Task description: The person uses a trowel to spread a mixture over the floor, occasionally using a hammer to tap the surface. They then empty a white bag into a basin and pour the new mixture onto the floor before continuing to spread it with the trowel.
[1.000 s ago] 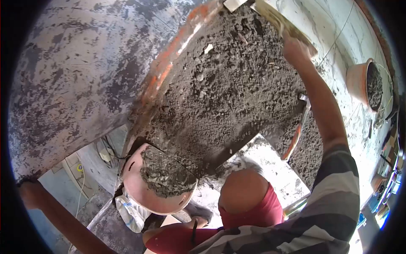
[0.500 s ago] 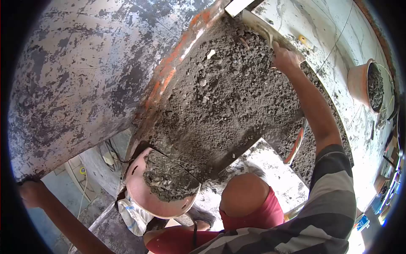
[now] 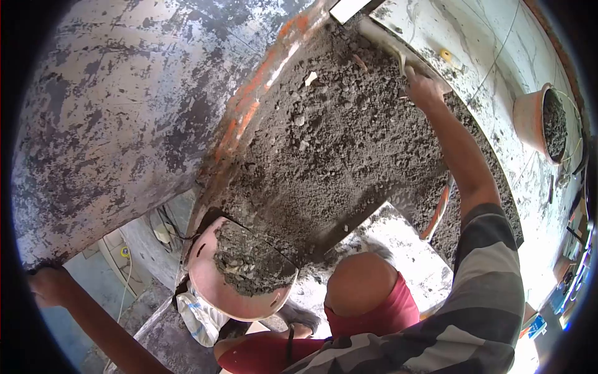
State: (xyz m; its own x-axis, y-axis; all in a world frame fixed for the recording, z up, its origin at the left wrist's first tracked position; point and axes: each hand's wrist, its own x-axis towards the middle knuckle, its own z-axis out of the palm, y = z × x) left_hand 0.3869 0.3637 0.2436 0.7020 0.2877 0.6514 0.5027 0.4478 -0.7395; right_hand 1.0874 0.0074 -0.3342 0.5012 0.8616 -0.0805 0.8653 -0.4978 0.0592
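Observation:
My right hand [image 3: 425,91] is closed on the curved handle of a long, flat plastering trowel [image 3: 381,36]. The trowel lies along the tiled border, at the far edge of the rough grey mortar [image 3: 349,124]. Much of its blade is dirty and blends with the mortar. At the far left, my left hand [image 3: 47,287] grips the lower corner of a large scuffed panel [image 3: 118,106]; its fingertips are in dark shadow. A pink basin [image 3: 204,268], partly filled with wet mortar [image 3: 249,265], stands at the mortar's near edge.
A co-worker in red [image 3: 374,311] crouches below me, beside a white mortar-smeared slab [image 3: 398,243]. On the right stands a bucket of mortar [image 3: 528,121]. An orange-and-white strip [image 3: 440,209] sticks up from the mortar. A yellow roll [image 3: 445,55] lies on the tiles [image 3: 486,37].
My right hand and the trowel have shifted very slightly to the right along the border. My left hand stays at the panel corner.

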